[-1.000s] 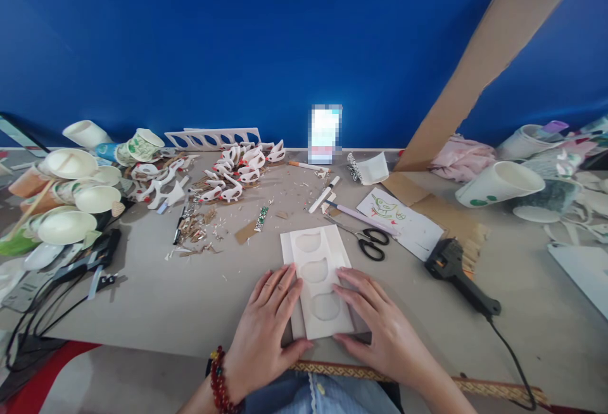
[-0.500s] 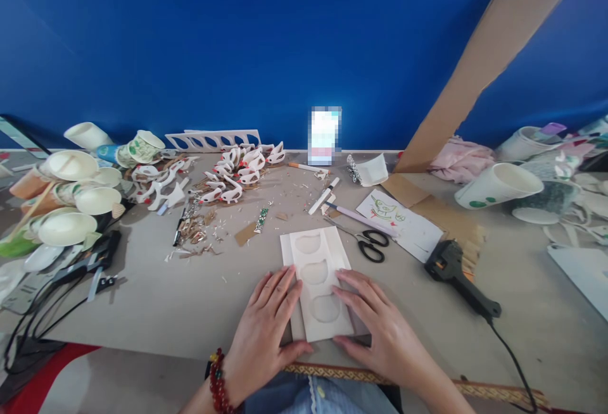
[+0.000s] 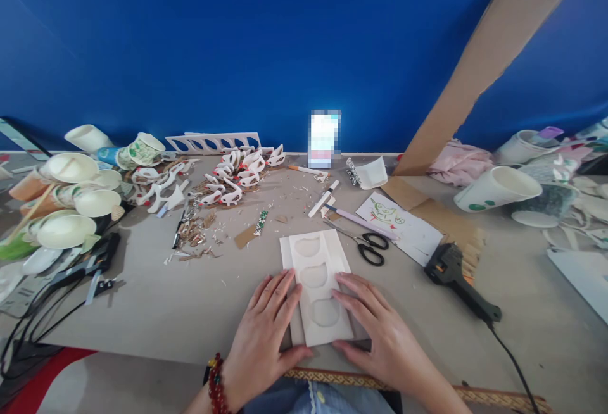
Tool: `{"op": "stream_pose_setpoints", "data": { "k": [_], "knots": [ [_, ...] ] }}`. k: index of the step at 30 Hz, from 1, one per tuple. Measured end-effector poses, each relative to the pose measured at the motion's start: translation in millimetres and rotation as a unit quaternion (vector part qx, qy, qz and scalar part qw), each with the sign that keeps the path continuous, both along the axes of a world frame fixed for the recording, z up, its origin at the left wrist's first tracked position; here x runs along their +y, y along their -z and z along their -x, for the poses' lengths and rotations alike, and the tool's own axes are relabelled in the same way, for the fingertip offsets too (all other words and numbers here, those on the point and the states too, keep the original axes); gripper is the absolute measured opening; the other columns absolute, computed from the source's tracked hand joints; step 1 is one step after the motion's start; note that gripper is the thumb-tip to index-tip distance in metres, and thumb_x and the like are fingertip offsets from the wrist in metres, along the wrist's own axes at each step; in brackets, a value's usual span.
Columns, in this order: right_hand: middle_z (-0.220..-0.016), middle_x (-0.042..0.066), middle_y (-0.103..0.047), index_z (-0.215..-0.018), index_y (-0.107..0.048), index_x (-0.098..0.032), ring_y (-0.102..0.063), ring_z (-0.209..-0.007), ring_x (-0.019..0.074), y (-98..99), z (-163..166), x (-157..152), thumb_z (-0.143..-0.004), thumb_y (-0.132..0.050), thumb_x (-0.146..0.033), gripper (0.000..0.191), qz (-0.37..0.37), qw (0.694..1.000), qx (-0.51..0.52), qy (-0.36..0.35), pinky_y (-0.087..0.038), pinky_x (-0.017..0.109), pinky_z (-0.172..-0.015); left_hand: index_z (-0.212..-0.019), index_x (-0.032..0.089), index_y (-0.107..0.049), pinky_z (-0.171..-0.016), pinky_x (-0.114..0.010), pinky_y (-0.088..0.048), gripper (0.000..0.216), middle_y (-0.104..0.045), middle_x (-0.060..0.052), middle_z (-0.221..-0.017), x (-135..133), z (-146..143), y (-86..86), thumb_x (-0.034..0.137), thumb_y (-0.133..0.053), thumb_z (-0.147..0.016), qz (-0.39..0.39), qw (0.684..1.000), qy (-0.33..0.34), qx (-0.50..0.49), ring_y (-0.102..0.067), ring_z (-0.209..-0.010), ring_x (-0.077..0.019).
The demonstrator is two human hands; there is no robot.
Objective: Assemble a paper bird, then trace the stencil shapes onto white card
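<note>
A white foam board strip (image 3: 317,256) with three round-topped cut-outs lies flat near the table's front edge. My left hand (image 3: 265,333), with a red bead bracelet at the wrist, rests flat on the strip's left side, fingers stretched out. My right hand (image 3: 380,332) lies flat on its right side, fingers spread. Both palms press the strip down onto the table.
Black scissors (image 3: 370,248) and a bird drawing (image 3: 398,218) lie right of the strip. A black glue gun (image 3: 456,275) with its cord sits further right. White cut-out shapes (image 3: 232,180), scraps and paper cups (image 3: 71,199) crowd the left. A cardboard strip (image 3: 479,59) leans on the blue wall.
Nothing moved on the table; both hands stay flat on the strip. Only the view has tilted up slightly.
</note>
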State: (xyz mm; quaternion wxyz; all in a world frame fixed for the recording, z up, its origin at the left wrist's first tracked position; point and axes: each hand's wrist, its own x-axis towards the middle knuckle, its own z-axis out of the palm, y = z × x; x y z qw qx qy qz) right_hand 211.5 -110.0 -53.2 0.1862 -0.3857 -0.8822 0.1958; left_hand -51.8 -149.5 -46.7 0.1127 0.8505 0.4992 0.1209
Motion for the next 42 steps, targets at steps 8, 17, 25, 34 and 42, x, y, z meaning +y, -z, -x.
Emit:
{"op": "stream_pose_setpoints", "data": {
  "k": [8, 17, 25, 34, 42],
  "knots": [
    [-0.144, 0.016, -0.044, -0.129, -0.054, -0.017, -0.038, -0.136, 0.0327, 0.7, -0.1, 0.3, -0.081, -0.066, -0.029, 0.051, -0.004, 1.0, -0.003, 0.0, -0.044, 0.048, -0.106, -0.147, 0.014, -0.033, -0.116, -0.049, -0.029, 0.074, -0.024, -0.013, -0.159, 0.1, 0.2, 0.4, 0.046, -0.061, -0.086, -0.007, 1.0, -0.001, 0.001, -0.024, -0.145, -0.0309],
    [-0.144, 0.016, -0.045, -0.131, -0.053, -0.017, -0.039, -0.136, 0.0325, -0.2, 0.2, 0.4, -0.081, -0.067, -0.028, 0.053, -0.007, 1.0, -0.002, -0.003, -0.044, 0.049, -0.106, -0.146, 0.014, -0.035, -0.115, -0.051, -0.031, 0.072, -0.025, -0.014, -0.158, 0.1, -0.9, -1.8, 0.046, -0.061, -0.086, 0.004, 1.0, -0.003, -0.007, -0.025, -0.144, -0.0319],
    [-0.143, 0.015, -0.048, -0.129, -0.056, -0.019, -0.041, -0.134, 0.0326, 0.3, 1.3, 0.4, -0.079, -0.068, -0.029, 0.052, -0.009, 1.0, 0.009, 0.005, -0.046, 0.049, -0.104, -0.146, 0.014, -0.035, -0.115, -0.052, -0.03, 0.072, -0.023, -0.014, -0.159, 0.1, -1.9, -2.1, 0.043, -0.062, -0.085, 0.005, 1.0, -0.006, -0.007, -0.025, -0.144, -0.0321],
    [-0.143, 0.016, -0.047, -0.13, -0.055, -0.018, -0.041, -0.134, 0.0327, -0.1, 0.4, 0.1, -0.081, -0.066, -0.03, 0.051, -0.012, 1.0, 0.003, 0.0, -0.045, 0.049, -0.104, -0.146, 0.014, -0.034, -0.115, -0.051, -0.031, 0.072, -0.026, -0.013, -0.158, 1.1, -2.5, -3.7, 0.042, -0.061, -0.085, -0.006, 1.0, -0.002, -0.005, -0.026, -0.144, -0.0318],
    [-0.142, 0.015, -0.049, -0.13, -0.056, -0.019, -0.042, -0.134, 0.0327, 0.4, 0.6, 0.8, -0.082, -0.067, -0.032, 0.051, -0.019, 1.0, 0.005, 0.002, -0.046, 0.049, -0.104, -0.146, 0.014, -0.034, -0.114, -0.052, -0.032, 0.071, -0.025, -0.014, -0.159, 0.4, -1.4, -2.2, 0.04, -0.061, -0.085, -0.003, 1.0, -0.002, -0.013, -0.025, -0.144, -0.0322]
  ]
}}
